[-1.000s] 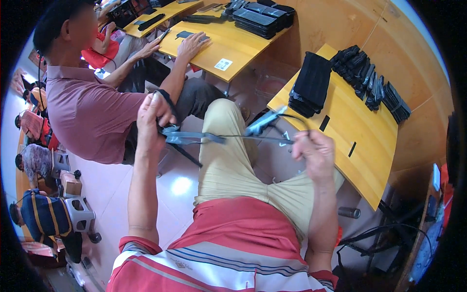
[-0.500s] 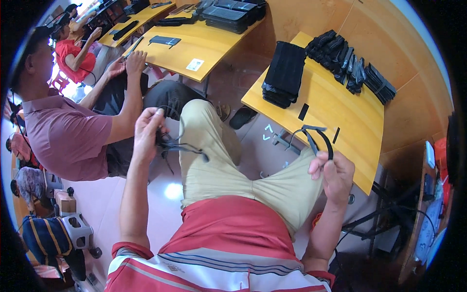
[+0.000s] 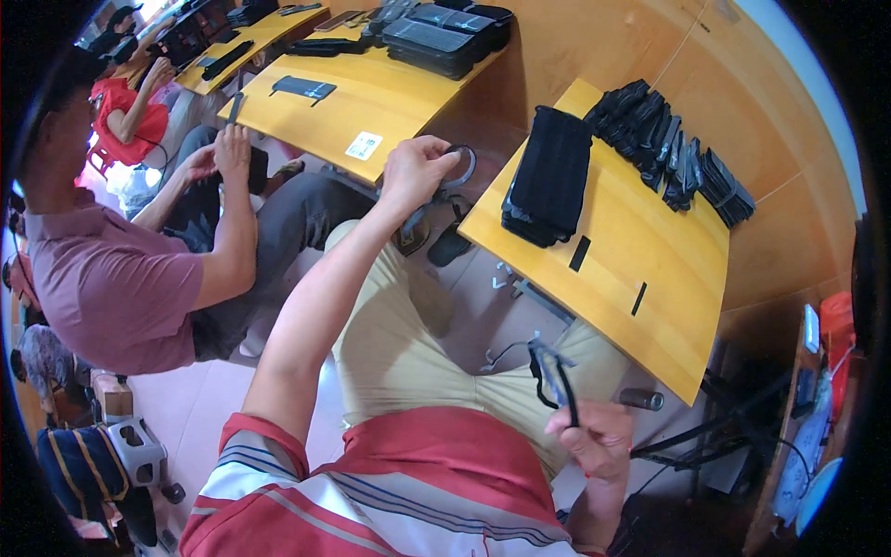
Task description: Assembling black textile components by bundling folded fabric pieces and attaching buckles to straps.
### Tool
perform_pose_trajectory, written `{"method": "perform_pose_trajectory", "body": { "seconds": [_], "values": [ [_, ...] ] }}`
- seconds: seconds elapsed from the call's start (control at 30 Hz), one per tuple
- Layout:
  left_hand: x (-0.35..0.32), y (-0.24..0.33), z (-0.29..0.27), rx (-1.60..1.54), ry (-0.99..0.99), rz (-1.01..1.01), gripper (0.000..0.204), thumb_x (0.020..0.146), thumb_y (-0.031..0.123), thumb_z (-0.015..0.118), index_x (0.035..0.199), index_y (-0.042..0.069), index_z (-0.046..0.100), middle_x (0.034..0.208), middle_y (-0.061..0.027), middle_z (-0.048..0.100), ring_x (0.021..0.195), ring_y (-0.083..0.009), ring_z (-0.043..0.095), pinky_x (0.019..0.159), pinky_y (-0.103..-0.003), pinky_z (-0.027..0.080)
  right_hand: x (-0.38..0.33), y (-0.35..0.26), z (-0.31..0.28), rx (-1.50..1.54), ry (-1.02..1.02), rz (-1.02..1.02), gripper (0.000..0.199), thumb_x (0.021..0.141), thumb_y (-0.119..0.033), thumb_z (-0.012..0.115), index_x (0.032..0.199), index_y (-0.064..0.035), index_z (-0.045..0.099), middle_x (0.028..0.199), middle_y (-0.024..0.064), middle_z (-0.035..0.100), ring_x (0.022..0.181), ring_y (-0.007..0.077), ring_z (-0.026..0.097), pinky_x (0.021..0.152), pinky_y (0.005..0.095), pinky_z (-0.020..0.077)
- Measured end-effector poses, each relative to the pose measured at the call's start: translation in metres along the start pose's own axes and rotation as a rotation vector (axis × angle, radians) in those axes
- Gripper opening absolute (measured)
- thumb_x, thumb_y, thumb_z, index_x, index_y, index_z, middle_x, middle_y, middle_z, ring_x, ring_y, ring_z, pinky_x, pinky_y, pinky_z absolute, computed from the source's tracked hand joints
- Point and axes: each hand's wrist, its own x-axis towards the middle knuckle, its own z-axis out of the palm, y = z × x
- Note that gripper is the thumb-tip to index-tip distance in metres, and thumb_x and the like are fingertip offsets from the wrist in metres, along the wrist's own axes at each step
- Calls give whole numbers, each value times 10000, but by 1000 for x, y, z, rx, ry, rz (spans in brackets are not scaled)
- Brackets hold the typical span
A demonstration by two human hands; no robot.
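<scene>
My left hand (image 3: 419, 174) is stretched forward beyond my left knee, near the corner of the neighbouring table. Its fingers pinch a thin dark strap (image 3: 469, 169) that curls into a loop. My right hand (image 3: 596, 438), slightly blurred, is low over my right thigh. A bent black strap (image 3: 551, 373) with a greyish end stands up from between its thumb and fingers. On the yellow table (image 3: 520, 237) to the right lies a tall stack of black fabric pieces (image 3: 549, 176). Two small black strips, a wider one (image 3: 580, 253) and a narrow one (image 3: 639, 298), lie nearer the front edge.
Bundled black pieces (image 3: 650, 139) line the table's back by the wooden wall. At left, a seated co-worker (image 3: 121, 269) works beside another yellow table (image 3: 371, 107) holding black packs (image 3: 432, 46). A dark cylinder (image 3: 641, 399) is beside my right thigh, near black table legs.
My left hand has swung forward and right, from beside my left knee toward the gap between the tables. My right hand has dropped lower and nearer my body, still holding the black strap.
</scene>
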Motion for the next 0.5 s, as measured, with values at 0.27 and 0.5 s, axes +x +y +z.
{"method": "perform_pose_trajectory", "body": {
  "seconds": [0.27,0.5],
  "values": [
    [113,-27,57,313,-72,46,450,798,325,775,1170,85,693,1024,-154,728,1004,-303,695,871,-436,547,27,33,13,-148,-61,31,156,911,-99,677,946,48,712,824,118,730,706,192,680,680,305,527],
    [-61,33,-4,-365,-494,315,511,924,274,711,1338,14,562,1223,-79,651,1101,-156,611,950,-329,494,52,22,13,-15,-62,41,161,924,-122,664,961,29,709,837,121,725,758,224,694,690,323,539]
  ]
}}
